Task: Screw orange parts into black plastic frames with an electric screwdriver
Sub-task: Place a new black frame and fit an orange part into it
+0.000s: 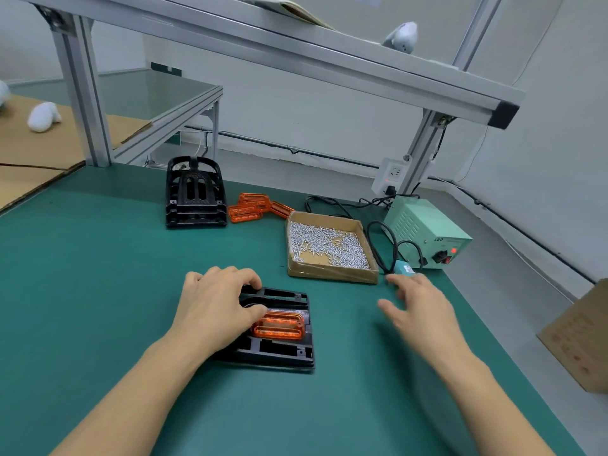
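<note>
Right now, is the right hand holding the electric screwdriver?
No, the right hand is open and blurred above the green mat, holding nothing, near a teal object by the screw box.

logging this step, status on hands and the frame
Left hand holds black frame, orange part seated. Right hand open, blurred, near teal screwdriver. Nothing in the way.
</note>
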A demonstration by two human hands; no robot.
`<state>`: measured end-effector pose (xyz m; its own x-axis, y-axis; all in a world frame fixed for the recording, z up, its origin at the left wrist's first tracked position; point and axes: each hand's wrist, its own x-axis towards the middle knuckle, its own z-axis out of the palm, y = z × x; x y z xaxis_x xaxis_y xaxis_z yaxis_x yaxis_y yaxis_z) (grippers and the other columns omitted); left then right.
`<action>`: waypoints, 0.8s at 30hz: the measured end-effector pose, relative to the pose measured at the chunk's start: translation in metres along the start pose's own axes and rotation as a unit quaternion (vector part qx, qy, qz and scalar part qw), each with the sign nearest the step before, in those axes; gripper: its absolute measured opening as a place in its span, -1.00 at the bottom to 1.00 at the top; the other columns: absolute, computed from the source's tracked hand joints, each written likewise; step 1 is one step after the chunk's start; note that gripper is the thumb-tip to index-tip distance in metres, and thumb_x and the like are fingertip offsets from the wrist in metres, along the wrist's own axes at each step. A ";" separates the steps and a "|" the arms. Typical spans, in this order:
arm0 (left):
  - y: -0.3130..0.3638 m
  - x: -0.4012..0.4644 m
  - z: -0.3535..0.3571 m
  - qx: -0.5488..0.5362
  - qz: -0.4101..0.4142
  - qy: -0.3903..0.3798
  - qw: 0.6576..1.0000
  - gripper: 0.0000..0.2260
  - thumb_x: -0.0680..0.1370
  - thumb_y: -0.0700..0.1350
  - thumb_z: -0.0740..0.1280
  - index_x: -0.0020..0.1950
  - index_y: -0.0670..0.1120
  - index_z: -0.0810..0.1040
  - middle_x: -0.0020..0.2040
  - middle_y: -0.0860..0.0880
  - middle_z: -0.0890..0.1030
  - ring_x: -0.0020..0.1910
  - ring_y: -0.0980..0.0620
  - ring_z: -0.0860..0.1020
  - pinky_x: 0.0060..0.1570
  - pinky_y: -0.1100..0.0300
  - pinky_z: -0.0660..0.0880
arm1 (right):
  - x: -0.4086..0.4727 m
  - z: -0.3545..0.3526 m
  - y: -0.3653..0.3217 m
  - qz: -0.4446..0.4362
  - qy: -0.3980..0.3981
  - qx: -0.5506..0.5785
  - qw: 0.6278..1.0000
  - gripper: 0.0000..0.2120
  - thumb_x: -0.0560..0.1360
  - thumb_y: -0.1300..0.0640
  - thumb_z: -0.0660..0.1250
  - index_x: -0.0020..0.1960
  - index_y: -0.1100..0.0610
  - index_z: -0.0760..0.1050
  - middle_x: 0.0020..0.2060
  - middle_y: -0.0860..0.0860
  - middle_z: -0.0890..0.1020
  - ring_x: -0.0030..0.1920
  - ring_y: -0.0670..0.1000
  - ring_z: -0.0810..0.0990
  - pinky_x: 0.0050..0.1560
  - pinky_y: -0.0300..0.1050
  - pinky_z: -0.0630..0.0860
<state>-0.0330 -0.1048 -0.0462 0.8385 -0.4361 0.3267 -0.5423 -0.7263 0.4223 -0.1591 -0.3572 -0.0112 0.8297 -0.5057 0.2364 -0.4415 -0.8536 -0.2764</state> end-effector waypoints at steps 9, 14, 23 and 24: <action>0.006 -0.003 0.005 0.011 -0.019 0.049 0.999 -0.91 0.52 0.05 0.32 0.02 0.19 0.51 -0.04 0.17 0.57 0.04 0.10 0.44 0.08 0.15 0.18 | 0.005 -0.005 0.040 0.161 -0.111 -0.113 0.974 -0.47 0.51 -0.19 0.28 0.37 0.04 0.29 0.01 0.05 0.48 -0.08 0.08 0.48 -0.17 -0.11 0.40; 0.007 -0.004 0.004 0.015 -0.021 0.044 0.999 -0.90 0.53 0.05 0.31 0.04 0.20 0.50 -0.03 0.17 0.57 0.04 0.11 0.43 0.10 0.15 0.19 | 0.006 -0.011 0.048 0.197 -0.130 0.072 0.969 -0.70 0.48 0.03 0.34 0.16 0.07 0.39 -0.19 0.05 0.56 -0.29 0.08 0.57 -0.34 -0.14 0.48; 0.026 0.000 0.005 0.014 -0.010 0.002 1.000 -0.91 0.55 0.05 0.29 0.04 0.18 0.52 -0.01 0.18 0.56 0.06 0.11 0.44 0.08 0.16 0.23 | 0.010 -0.028 0.017 0.086 0.063 0.643 0.758 -0.62 0.45 0.42 0.30 0.17 0.08 0.44 -0.38 -0.01 0.46 -0.46 -0.09 0.42 -0.45 -0.25 0.40; 0.030 0.001 0.006 0.012 -0.005 -0.001 1.000 -0.92 0.55 0.05 0.28 0.02 0.18 0.53 -0.03 0.18 0.56 0.05 0.11 0.43 0.07 0.16 0.24 | 0.014 -0.030 0.009 0.062 0.097 0.688 0.716 -0.63 0.47 0.42 0.29 0.16 0.06 0.41 -0.38 -0.03 0.47 -0.43 -0.09 0.45 -0.42 -0.25 0.44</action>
<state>-0.0483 -0.1300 -0.0383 0.8438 -0.4296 0.3216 -0.5327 -0.7427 0.4057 -0.1620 -0.3759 0.0177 0.6919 -0.6882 0.2183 0.3577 0.0641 -0.9316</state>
